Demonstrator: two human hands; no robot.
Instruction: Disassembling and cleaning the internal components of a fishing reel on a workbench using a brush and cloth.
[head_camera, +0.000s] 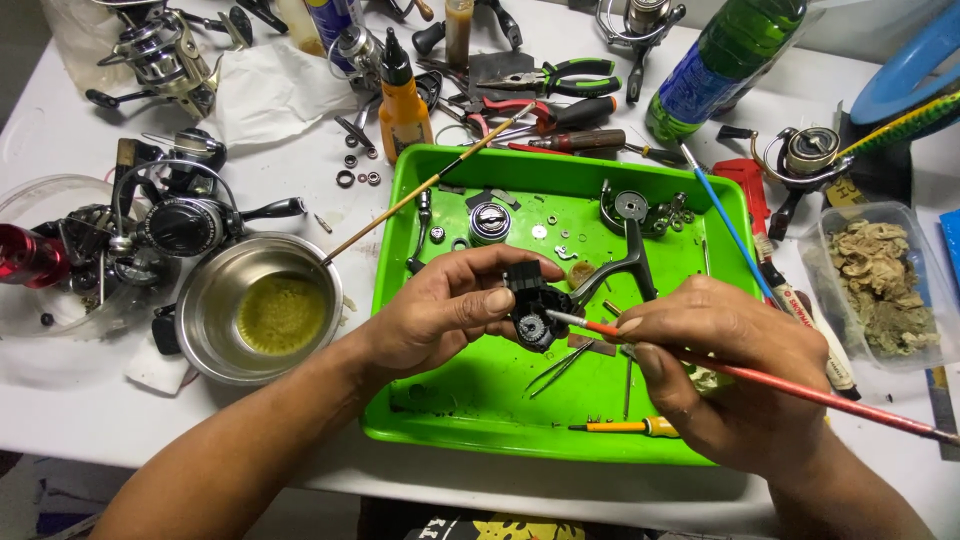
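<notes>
While left fingers (500, 300) clasp the reel body (535, 305), right fingers (630, 328) pinch a red brush (780, 385)

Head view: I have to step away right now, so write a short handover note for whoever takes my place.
Left hand: holds the black reel body above the green tray.
Right hand: holds a red-handled brush, its tip on the reel body's exposed gear.
Nearby: steel bowl with yellowish liquid left of the tray; spool, small parts, tweezers and a yellow screwdriver lie in the tray.
Done: reel is taken apart.
Left: brushing in progress; loose parts not yet refitted.
</notes>
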